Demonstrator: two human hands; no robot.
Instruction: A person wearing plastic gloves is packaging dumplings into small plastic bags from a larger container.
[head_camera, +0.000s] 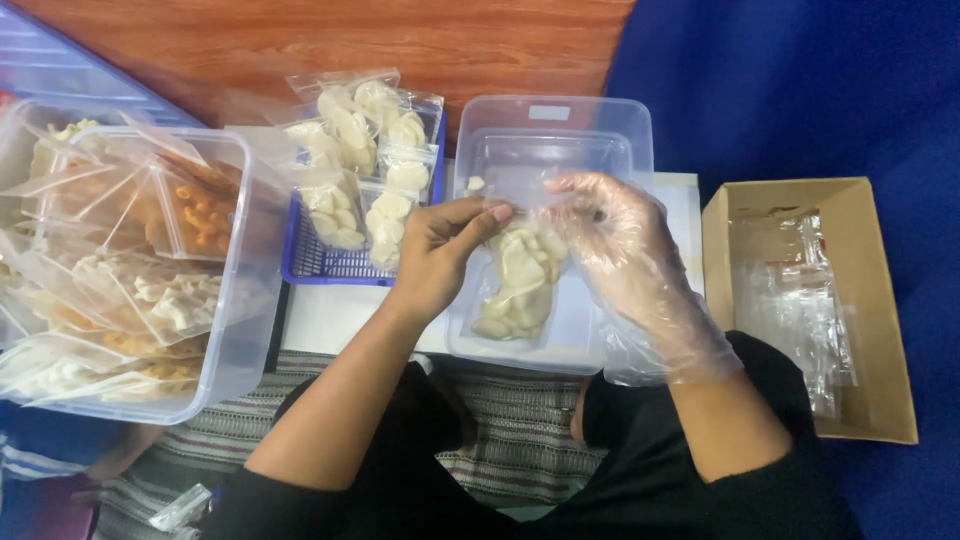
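Clear tub (560, 120), crinkly cracker pouch (518, 280)

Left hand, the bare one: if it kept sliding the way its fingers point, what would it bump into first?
The left hand points rightward, so it would likely meet the gloved right hand first; both pinch the top of the clear bag of pale crackers, though depth is hard to judge.

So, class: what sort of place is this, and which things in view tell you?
Probably a home snack-packing spot on the floor: a tub of filled bags, a blue basket of bagged crackers, a box of empty bags.
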